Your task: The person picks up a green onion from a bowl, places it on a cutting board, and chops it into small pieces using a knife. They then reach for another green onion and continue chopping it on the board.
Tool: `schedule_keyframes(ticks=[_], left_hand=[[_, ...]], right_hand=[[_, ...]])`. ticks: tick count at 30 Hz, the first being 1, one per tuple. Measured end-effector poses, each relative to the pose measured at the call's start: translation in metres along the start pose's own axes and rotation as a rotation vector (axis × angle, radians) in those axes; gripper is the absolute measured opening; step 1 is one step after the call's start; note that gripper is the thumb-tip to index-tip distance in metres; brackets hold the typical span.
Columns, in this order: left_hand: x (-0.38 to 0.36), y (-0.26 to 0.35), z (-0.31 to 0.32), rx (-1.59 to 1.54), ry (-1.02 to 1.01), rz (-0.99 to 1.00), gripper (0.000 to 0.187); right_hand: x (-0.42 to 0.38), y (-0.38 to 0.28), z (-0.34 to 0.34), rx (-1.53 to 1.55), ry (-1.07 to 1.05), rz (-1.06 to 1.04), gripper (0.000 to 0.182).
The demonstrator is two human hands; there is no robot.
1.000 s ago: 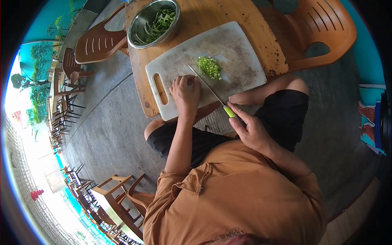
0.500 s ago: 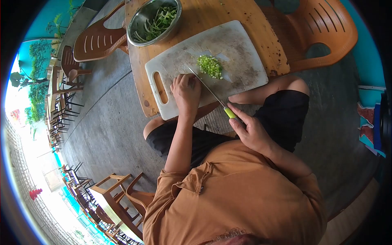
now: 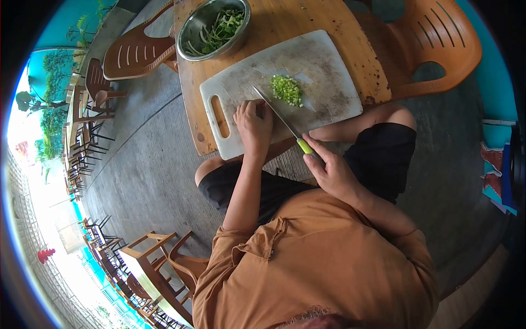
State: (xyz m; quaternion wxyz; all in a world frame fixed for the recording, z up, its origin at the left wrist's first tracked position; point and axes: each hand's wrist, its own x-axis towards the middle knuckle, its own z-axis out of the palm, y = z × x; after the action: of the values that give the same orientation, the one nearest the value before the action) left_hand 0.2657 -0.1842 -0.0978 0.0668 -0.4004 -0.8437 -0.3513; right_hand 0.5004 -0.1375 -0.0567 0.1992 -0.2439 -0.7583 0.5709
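Observation:
A worn white cutting board (image 3: 326, 63) lies on the wooden table. My right hand (image 3: 333, 174) grips a knife (image 3: 280, 117) by its lime-green and dark handle. The blade slants up and left across the board, its edge side close to the fingers of my left hand. My left hand (image 3: 254, 130) rests on the board near its slotted handle, fingers curled down; whatever lies beneath them is hidden. Right of the blade sits a small pile of chopped green onion (image 3: 286, 90). Beyond the board, a steel bowl (image 3: 234, 48) holds cut green and white vegetable strips (image 3: 222, 30).
The wooden table (image 3: 285, 16) ends just before my knees. An orange-brown plastic chair (image 3: 438, 55) stands at its right, and a brown chair (image 3: 129, 57) at its left. More tables and chairs line the left side of the room.
The view has shifted slightly, so the board and bowl appear a little farther right. Relative to the board, the knife and my right hand have moved slightly left, closer to my left hand.

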Motion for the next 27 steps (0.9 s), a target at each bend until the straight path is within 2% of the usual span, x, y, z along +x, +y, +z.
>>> schedule_keyframes(ticks=[3,5,9,17,23,27], left_hand=[[0.002,0.002,-0.002,-0.006,-0.015,-0.011,0.010],[0.003,0.003,-0.003,-0.013,-0.033,-0.008,0.010],[0.004,0.003,-0.003,-0.022,-0.048,-0.009,0.011],[0.001,0.000,-0.004,-0.041,-0.016,0.008,0.011],[0.001,0.000,-0.003,-0.039,-0.016,0.018,0.010],[0.001,0.002,-0.005,-0.045,-0.037,0.011,0.009]], right_hand=[[-0.009,-0.006,-0.008,-0.020,0.014,-0.027,0.051],[-0.012,-0.016,-0.016,0.096,-0.037,0.137,0.051],[-0.014,-0.016,-0.019,0.140,-0.036,0.133,0.052],[-0.014,-0.027,-0.029,0.151,-0.154,0.301,0.051],[-0.016,-0.020,-0.027,0.201,-0.113,0.251,0.051],[-0.011,-0.023,-0.026,0.196,-0.135,0.290,0.051]])
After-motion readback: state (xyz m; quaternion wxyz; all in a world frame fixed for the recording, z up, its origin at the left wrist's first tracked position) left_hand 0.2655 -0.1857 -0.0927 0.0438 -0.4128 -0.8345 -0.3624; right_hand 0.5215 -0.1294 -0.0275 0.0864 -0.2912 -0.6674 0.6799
